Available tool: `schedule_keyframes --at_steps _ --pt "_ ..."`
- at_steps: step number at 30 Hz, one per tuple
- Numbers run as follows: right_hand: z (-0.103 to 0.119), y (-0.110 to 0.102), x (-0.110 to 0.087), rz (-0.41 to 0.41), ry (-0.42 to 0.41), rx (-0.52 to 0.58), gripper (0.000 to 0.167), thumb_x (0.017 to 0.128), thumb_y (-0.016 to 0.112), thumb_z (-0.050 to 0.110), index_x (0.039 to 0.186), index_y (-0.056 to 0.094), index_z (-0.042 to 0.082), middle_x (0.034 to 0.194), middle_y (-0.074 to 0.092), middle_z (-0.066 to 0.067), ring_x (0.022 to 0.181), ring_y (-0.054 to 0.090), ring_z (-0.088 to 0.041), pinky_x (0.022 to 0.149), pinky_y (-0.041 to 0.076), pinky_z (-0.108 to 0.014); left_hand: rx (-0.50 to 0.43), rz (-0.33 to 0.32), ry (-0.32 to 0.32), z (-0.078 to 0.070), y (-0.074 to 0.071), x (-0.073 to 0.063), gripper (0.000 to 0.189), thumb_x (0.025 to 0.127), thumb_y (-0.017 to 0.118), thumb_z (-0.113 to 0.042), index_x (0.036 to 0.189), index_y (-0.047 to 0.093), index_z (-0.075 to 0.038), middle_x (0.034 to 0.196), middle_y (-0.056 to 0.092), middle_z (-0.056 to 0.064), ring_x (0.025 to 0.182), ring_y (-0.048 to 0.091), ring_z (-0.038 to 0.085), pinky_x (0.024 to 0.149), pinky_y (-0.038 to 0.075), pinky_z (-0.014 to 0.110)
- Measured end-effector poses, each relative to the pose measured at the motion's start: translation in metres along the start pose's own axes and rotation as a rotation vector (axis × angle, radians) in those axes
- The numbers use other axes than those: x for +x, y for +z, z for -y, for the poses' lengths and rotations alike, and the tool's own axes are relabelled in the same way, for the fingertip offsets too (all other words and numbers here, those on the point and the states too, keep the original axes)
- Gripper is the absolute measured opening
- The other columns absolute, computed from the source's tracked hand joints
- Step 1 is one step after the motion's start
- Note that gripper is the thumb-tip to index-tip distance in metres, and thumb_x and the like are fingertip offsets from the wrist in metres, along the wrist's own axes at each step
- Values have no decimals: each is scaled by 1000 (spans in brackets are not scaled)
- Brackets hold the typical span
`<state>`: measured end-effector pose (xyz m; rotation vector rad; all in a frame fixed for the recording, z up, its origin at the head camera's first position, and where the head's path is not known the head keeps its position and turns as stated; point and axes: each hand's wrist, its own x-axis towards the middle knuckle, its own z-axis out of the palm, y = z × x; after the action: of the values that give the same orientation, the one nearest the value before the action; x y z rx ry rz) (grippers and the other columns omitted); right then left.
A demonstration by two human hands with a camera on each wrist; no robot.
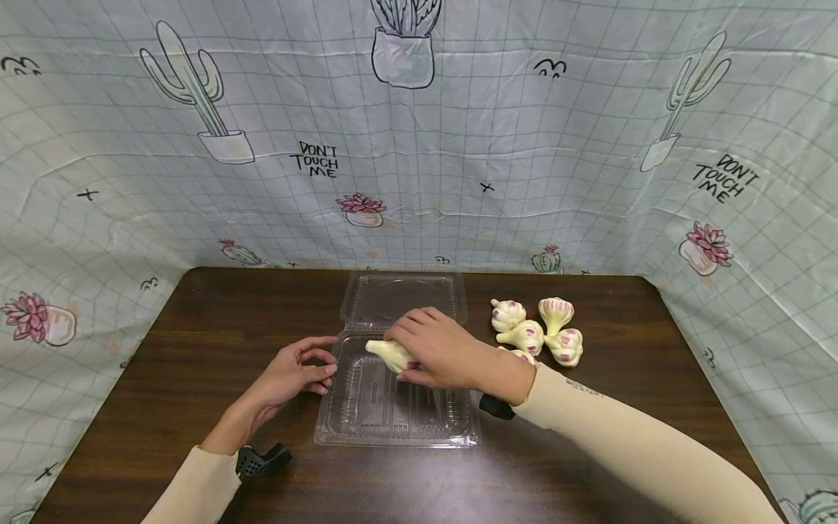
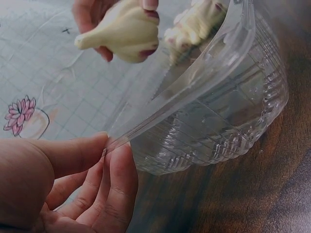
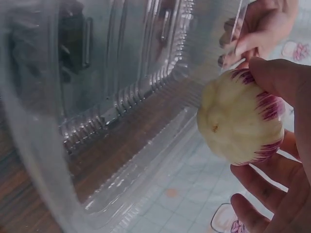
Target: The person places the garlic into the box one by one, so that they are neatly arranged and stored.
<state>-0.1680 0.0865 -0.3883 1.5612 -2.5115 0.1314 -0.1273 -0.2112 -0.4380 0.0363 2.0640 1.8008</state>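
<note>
My right hand [image 1: 435, 349] holds a garlic bulb [image 1: 390, 355] over a clear plastic clamshell container [image 1: 386, 437], its stem pointing left. In the right wrist view, thumb and fingers grip the sides of the bulb [image 3: 240, 116], which is cream with purple streaks. My left hand [image 1: 288, 378] is at the container's left edge. The left wrist view shows its thumb and forefinger pinching the rim [image 2: 119, 141]. The container's base stands open, its lid [image 1: 406, 291] folded back behind it.
Several more garlic bulbs [image 1: 524, 336] lie grouped on the dark wooden table [image 1: 262, 306] right of the container, partly behind my right forearm. A patterned cloth [image 1: 419, 182] hangs round the back and sides of the table.
</note>
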Motion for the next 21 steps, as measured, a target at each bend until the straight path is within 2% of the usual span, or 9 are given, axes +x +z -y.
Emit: schedule_keyframes --at_steps 12,21 --pt "10 3 23 128 -6 2 52 92 83 42 130 63 12 129 68 -2 124 61 -24 109 47 -40 4 -10 -14 0 -1 0 60 103 66 0 157 39 7 113 63 12 82 66 14 70 62 27" --pt "14 8 33 197 -10 -1 60 95 79 45 143 62 13 136 67 -2 130 59 -23 116 44 -41 11 -7 -20 -2 0 0 59 104 65 0 156 39 8 112 63 12 82 66 14 70 62 26"
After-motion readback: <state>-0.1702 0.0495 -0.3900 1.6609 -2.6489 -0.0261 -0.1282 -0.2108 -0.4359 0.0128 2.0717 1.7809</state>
